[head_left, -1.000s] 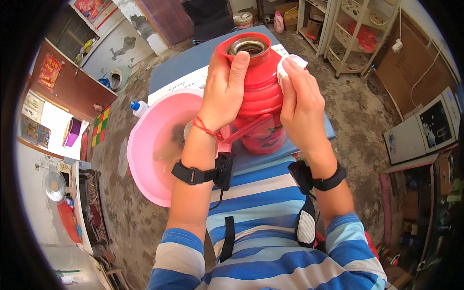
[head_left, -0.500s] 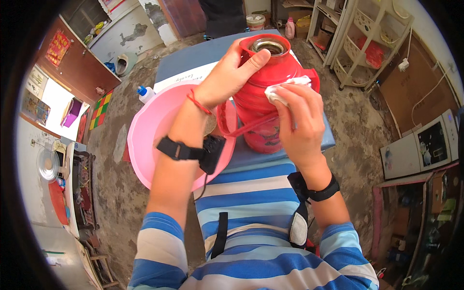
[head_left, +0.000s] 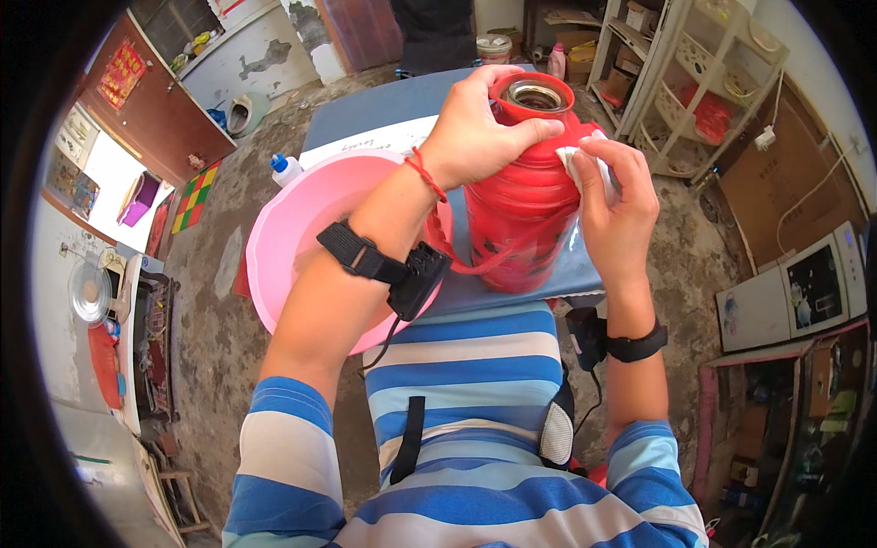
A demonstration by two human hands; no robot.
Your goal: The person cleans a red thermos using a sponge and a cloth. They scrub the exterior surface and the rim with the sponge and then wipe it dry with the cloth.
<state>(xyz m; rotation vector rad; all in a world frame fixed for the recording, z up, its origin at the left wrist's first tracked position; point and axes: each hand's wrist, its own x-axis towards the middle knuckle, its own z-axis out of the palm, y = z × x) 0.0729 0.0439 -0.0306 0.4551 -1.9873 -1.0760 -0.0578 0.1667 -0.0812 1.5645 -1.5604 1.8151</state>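
A red thermos flask (head_left: 525, 205) stands on the blue-grey table (head_left: 365, 105), its metal-rimmed mouth uncovered. My left hand (head_left: 480, 137) is wrapped round its neck, thumb across the front of the shoulder. On the flask's right side, my right hand (head_left: 621, 192) pinches a white cloth (head_left: 570, 162) against the red surface just below the shoulder. The flask's red carrying handle hangs low across its front. Left of the flask, under my left forearm, is a pink basin (head_left: 265, 260) with what looks like water in it.
A small white bottle with a blue cap (head_left: 285, 170) stands behind the basin. Cream shelving (head_left: 681, 110) is at the far right, with a white cabinet (head_left: 795, 283) nearer on that side. A black-covered chair (head_left: 434, 36) stands beyond the table.
The flask has shifted a little to the right and stands more upright, my left hand still on its neck. My right hand has moved the cloth from its front round to its right side.
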